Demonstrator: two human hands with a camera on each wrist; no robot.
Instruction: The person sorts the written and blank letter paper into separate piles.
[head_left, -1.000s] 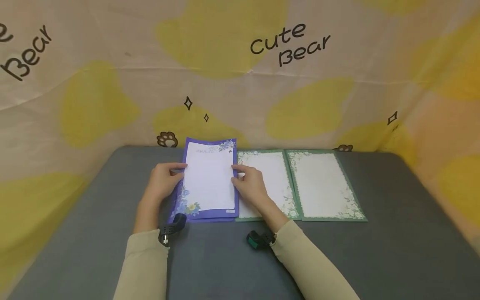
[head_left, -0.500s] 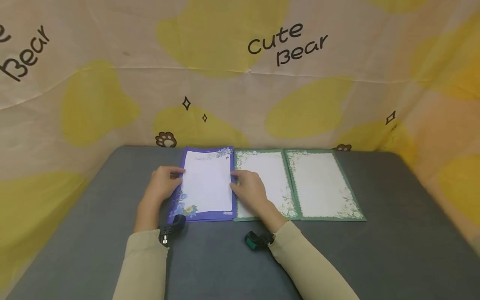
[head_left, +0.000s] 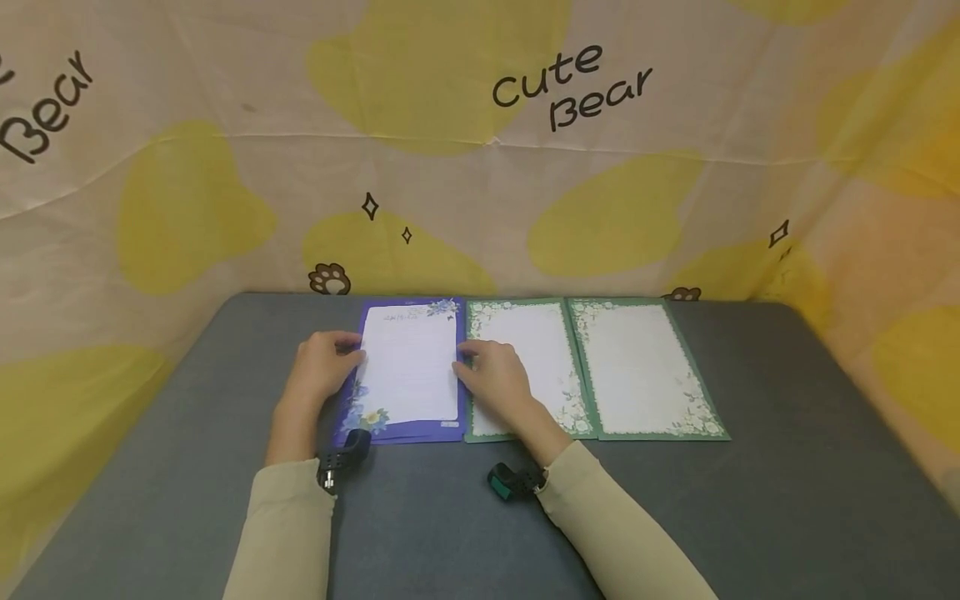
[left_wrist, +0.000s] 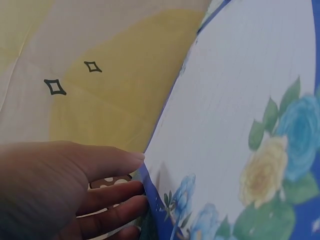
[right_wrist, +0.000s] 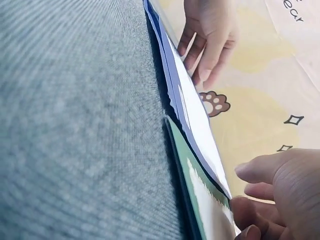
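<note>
1. I see blue-and-yellow flowers (head_left: 367, 417) at the near-left corner of the purple-bordered white sheet (head_left: 408, 367), lying left of 2 green-bordered sheets (head_left: 637, 367).
2. My left hand (head_left: 322, 365) and right hand (head_left: 497, 373), relaxed, touch its side edges.
3. Far-right corner: blue blossoms (head_left: 444, 307).

A rectangular white paper sheet with a purple border (head_left: 408, 367), printed with blue flowers at two opposite corners and a pale-yellow rose, lies face up on a matching purple-edged sheet (head_left: 427, 437). Their lower edges are slightly offset.
</note>
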